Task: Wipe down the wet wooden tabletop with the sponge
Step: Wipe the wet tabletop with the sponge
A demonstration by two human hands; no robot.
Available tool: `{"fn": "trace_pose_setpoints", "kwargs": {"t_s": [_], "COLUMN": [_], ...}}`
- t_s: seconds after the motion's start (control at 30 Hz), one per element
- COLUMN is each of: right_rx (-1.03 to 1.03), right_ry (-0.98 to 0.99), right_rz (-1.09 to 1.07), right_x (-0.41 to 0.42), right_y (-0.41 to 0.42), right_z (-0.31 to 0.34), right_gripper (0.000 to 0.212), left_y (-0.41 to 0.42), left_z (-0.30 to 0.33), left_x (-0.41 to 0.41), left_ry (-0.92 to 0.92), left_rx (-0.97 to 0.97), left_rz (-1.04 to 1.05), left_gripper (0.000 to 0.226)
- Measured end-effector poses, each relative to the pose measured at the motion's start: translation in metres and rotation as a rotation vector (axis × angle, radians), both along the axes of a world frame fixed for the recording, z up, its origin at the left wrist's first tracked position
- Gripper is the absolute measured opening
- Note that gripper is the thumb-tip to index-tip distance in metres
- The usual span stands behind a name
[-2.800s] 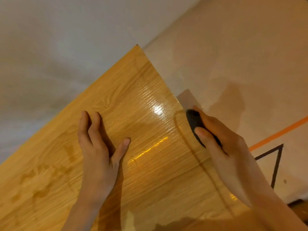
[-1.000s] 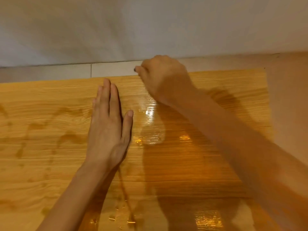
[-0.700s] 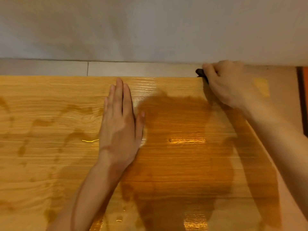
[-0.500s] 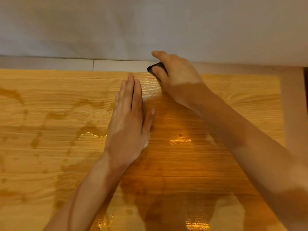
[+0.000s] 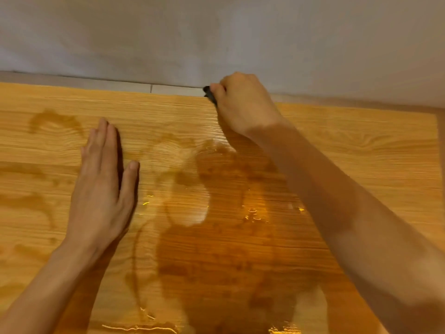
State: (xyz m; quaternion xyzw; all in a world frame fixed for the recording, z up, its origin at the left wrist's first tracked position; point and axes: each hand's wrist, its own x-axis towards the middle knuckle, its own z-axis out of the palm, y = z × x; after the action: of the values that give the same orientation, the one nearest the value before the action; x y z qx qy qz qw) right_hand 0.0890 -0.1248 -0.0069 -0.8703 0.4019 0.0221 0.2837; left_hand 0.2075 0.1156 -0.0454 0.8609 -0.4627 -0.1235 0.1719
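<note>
- right hand (image 5: 243, 106) curled around dark sponge (image 5: 209, 93), at far edge of wet tabletop (image 5: 361, 150)
- left hand (image 5: 101, 186) flat on tabletop, fingers straight, holding nothing
- wall (image 5: 216, 32) behind

No readable text anywhere.

Wall (image 5: 216, 32) bounds the tabletop's (image 5: 361, 145) far edge; left hand (image 5: 101, 189) lies flat.

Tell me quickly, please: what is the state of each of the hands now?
Left hand: open, flat on the tabletop, holding nothing.
Right hand: closed around the dark sponge at the far edge.
</note>
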Motion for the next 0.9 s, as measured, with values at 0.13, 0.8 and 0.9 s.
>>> {"fn": "trace_pose_setpoints", "kwargs": {"t_s": [0.13, 0.8, 0.9], "right_rx": [0.059, 0.001, -0.135], "right_ry": [0.005, -0.241, -0.202], "right_rz": [-0.028, -0.149, -0.338], "right_x": [-0.019, 0.031, -0.048], "right_y": [-0.012, 0.039, 0.016], "right_z": [0.006, -0.009, -0.004], "right_gripper": [0.041, 0.027, 0.028], "left_y": [0.002, 0.003, 0.004], "left_z": [-0.005, -0.011, -0.012], "left_x": [0.0, 0.003, 0.003], "left_ry": [-0.037, -0.036, -0.023], "left_rx": [-0.038, -0.074, -0.082], "left_rz": [-0.01, -0.019, -0.02], "left_gripper": [0.064, 0.062, 0.063]}}
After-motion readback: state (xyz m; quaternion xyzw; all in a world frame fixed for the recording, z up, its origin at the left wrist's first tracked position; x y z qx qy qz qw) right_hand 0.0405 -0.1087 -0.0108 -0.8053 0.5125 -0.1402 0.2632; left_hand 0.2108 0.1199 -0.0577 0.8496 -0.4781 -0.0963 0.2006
